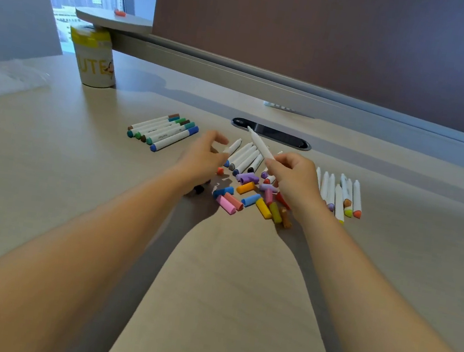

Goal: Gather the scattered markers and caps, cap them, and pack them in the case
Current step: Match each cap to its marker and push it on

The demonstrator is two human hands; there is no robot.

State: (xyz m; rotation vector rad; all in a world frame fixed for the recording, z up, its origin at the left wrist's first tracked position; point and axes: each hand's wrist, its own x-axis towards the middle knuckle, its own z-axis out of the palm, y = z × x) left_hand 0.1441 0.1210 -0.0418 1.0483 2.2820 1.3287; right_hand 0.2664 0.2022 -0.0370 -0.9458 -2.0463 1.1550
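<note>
On the surface [45, 179], six capped markers [162, 131] lie far left; uncapped markers [340, 194] and loose caps [247, 197] remain, no case visible. Right hand [293, 178] pinches a white marker [260, 144]; left hand [203, 157] hovers loosely curled, apparently empty.

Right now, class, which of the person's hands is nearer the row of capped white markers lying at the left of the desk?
Left. The left hand hovers just right of the row of capped white markers; the right hand, holding an uncapped white marker, is farther right.

Both forearms reach forward; right hand [293, 175] raised, fingers pinching a marker [260, 143] tilted up; left hand [203, 157] hovers alongside, fingers loosely curled, holding nothing.
</note>
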